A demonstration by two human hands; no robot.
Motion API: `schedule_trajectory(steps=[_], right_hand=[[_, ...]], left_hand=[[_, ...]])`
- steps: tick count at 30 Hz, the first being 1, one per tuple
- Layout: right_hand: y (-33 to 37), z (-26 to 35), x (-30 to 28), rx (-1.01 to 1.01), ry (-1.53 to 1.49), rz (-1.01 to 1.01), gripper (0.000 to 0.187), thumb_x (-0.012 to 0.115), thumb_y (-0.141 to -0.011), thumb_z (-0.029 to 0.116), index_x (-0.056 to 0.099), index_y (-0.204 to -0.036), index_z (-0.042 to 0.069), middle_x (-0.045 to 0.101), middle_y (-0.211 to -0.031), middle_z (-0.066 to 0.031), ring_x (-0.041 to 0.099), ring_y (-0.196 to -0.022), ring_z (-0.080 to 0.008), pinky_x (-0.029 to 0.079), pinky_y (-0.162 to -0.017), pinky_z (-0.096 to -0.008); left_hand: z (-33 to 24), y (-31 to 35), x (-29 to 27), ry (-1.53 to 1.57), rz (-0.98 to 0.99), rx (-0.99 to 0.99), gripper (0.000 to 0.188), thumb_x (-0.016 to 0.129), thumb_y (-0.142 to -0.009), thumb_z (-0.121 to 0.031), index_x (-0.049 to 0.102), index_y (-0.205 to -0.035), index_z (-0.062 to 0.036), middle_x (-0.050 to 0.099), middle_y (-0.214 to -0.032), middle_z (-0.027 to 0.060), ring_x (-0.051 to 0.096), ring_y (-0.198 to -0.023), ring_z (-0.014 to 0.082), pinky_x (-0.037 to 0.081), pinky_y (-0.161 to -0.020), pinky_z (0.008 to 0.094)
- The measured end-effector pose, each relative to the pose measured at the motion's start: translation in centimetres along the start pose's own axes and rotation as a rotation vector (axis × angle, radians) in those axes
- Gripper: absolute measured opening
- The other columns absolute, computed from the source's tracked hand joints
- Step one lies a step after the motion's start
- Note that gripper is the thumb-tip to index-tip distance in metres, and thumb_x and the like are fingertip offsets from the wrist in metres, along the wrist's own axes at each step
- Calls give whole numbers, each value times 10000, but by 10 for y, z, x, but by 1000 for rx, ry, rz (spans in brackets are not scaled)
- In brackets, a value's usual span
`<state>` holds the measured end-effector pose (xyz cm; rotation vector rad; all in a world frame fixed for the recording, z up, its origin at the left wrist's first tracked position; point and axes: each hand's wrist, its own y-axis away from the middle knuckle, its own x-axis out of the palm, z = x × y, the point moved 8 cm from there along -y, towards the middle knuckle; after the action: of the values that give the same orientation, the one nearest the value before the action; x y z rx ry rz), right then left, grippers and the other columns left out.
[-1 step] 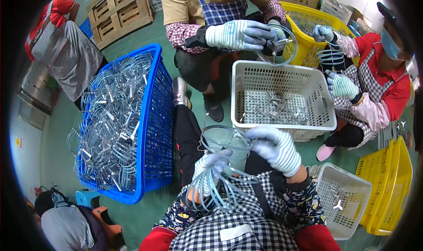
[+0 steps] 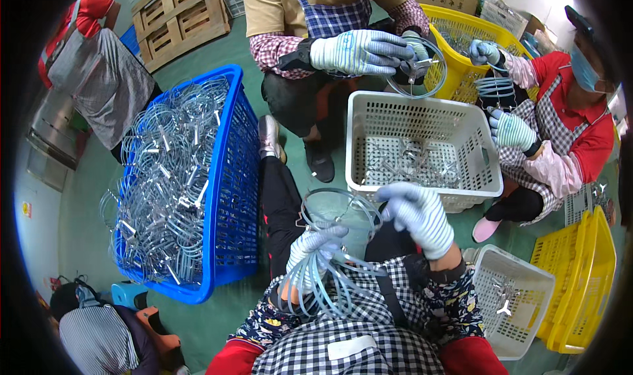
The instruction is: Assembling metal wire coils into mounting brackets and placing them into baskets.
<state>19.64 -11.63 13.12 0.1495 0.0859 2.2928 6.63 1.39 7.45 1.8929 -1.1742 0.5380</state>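
My left hand (image 2: 311,253), in a striped knit glove, is closed around a bunch of pale blue coated wire rings (image 2: 323,292) that fan downward over my checked apron. Above that hand, another wire ring loop (image 2: 330,192) stands out away from me, with small metal fittings along it. Just right of this loop is my gloved right hand (image 2: 422,222), its fingers bent and drawn together. Whether anything lies between those fingertips is hidden. The white crate (image 2: 488,192) ahead of me contains loose metal fittings (image 2: 422,164).
Left stands a blue basket (image 2: 227,177) heaped with clip-fitted wire rings. Two gloved co-workers handle rings ahead and at right, near a yellow basket (image 2: 455,16). A smaller white crate (image 2: 521,335) and stacked yellow baskets (image 2: 573,283) stand right. Wooden pallets (image 2: 178,22) lean far left.
My right hand has shifted slightly right and up, away from the loop's edge, and its fingers have curled more. My left hand keeps its hold on the bunch.
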Motion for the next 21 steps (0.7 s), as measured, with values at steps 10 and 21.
schedule_trajectory(steps=[10,21], right_hand=[[-27,-20,14,72,283,4,262,704,-754,150,655,-881,-74,650,-693,-91,603,-624,-107,488,-580,-235],[1,23,26,-354,504,-10,417,706,-753,268,588,-1075,30,613,-974,-124,618,-751,-203,503,-698,-302]], left_hand=[[1,-1,-9,-98,132,15,228,642,-784,-77,616,-951,78,641,-926,165,617,-837,214,483,-826,301],[-25,7,1,-642,-47,345,509,631,-822,-432,614,-1036,30,610,-858,36,520,-760,77,421,-674,223]])
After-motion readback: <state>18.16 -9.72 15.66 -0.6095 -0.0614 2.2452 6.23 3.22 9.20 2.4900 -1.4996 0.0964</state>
